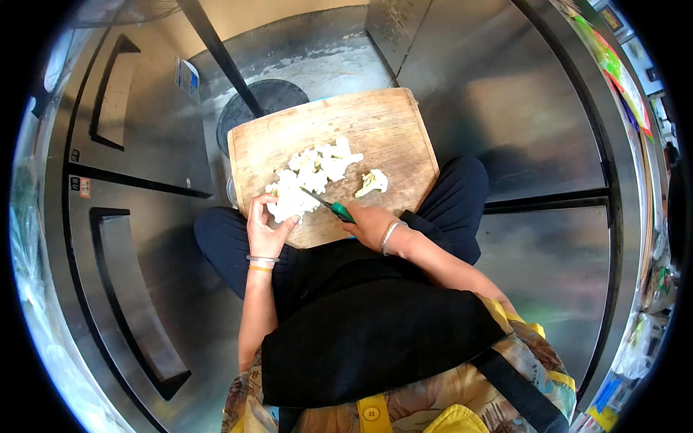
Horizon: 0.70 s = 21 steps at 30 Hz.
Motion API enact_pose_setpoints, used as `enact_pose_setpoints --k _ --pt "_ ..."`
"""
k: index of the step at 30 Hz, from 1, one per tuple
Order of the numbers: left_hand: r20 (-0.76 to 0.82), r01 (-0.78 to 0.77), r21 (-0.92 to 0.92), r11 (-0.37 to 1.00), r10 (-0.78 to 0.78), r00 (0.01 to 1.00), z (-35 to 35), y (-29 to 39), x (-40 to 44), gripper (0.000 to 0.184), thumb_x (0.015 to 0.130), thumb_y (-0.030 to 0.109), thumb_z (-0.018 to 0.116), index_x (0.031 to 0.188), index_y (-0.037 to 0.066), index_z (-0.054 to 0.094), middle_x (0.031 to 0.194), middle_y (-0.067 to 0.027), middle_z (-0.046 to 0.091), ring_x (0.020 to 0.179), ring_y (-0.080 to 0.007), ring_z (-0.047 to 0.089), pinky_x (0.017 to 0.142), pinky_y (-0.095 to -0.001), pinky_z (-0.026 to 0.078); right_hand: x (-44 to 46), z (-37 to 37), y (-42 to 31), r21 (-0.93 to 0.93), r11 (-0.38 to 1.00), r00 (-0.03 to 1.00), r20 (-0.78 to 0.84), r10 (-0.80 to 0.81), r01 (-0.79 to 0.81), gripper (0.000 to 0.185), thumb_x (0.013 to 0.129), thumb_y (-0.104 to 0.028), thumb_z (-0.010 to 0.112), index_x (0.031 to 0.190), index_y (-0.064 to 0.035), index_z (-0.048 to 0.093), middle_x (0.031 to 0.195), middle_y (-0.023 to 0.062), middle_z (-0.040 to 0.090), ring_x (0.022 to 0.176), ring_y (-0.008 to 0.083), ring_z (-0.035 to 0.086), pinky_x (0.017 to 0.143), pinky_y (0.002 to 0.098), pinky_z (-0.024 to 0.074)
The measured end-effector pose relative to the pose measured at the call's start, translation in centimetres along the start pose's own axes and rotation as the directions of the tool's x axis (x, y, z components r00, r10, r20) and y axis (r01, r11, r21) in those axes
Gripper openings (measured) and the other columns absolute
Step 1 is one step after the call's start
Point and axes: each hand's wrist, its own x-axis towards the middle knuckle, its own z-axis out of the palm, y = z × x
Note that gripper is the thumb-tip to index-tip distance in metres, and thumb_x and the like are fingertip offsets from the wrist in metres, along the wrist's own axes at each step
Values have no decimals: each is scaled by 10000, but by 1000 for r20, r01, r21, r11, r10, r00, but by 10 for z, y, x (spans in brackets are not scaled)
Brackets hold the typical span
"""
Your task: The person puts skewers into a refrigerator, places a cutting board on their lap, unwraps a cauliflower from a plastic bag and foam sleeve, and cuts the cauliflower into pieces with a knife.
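A wooden cutting board [260, 148] rests across my lap, with white cauliflower pieces [317, 164] heaped on its middle and left. My left hand [266, 225] curls its fingers around a larger piece of cauliflower [290, 200] at the near left part of the board. In my right hand [372, 225] is a small knife [338, 210] with a green and black handle. Its dark blade points left and lies against that larger piece. One separate floret [372, 182] sits to the right, beyond my right hand.
Steel cabinet doors with black handles [108, 216] stand close on the left, and more steel doors [534, 108] on the right. Behind the board are a dark round lid or base [278, 95] and a slanting black pole [220, 54]. Bagged goods [639, 346] line the far right edge.
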Motion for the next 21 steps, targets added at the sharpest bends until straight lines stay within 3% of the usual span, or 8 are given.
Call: enact_pose_setpoints --k 2,4,7,12,15,18,19,21 --pt "2 -38 70 997 38 999 -2 -5 0 384 684 -61 717 956 47 468 1014 -60 518 917 -124 541 781 -262 468 4 3 6 13 1000 1000 -7 -13 13 288 884 -251 525 980 13 462 823 262 606 813 431 582 725 483 457" --pt "-87 59 -147 987 -73 994 -3 -9 -1 347 732 -68 677 964 53 448 996 -53 514 927 -128 524 823 -267 446 5 -1 9 9 998 991 -115 67 -66 287 882 -256 531 976 8 467 823 262 608 806 424 586 728 478 460" --pt "-143 16 -231 973 -50 988 -11 -9 0 334 767 -77 640 991 57 431 976 -45 513 960 -130 509 866 -263 420 4 -2 22 6 998 983 -175 56 -56 269 884 -247 527 952 -3 438 802 262 590 770 441 565 682 491 440" --pt "-184 109 -426 898 -205 961 -25 -6 3 336 850 13 582 1162 30 460 1061 -61 551 1002 -142 530 879 -274 428 -4 10 23 -34 997 945 -318 -71 64 256 879 -233 533 941 -3 439 788 262 587 762 434 568 676 493 439" --pt "-201 147 -667 731 -366 909 -29 -5 6 291 897 73 524 1176 10 473 1136 -100 556 1061 -196 539 906 -338 450 -12 8 9 82 997 977 -210 18 -1 249 871 -222 543 934 -5 438 776 264 585 751 435 567 665 500 436" --pt "-52 91 -937 336 -394 918 -41 -18 10 335 920 99 431 1226 -37 444 1244 -179 510 1143 -312 504 958 -437 433 -9 20 11 45 995 994 -66 -87 90 285 873 -234 521 1025 1 462 863 249 611 828 414 588 733 473 462" --pt "-54 90 -937 339 -394 917 -44 -25 10 335 920 99 431 1226 -37 444 1244 -179 510 1143 -312 504 958 -437 433 -6 25 13 47 995 994 -66 -89 93 285 873 -234 521 1025 1 462 863 249 611 828 414 588 733 473 462" --pt "95 120 -992 38 -405 909 -47 -27 11 378 906 91 422 1262 -36 421 1284 -185 483 1167 -334 484 973 -453 419 3 35 13 -67 991 989 100 -112 119 287 875 -236 510 1038 -2 475 900 238 620 858 400 595 763 466 460"
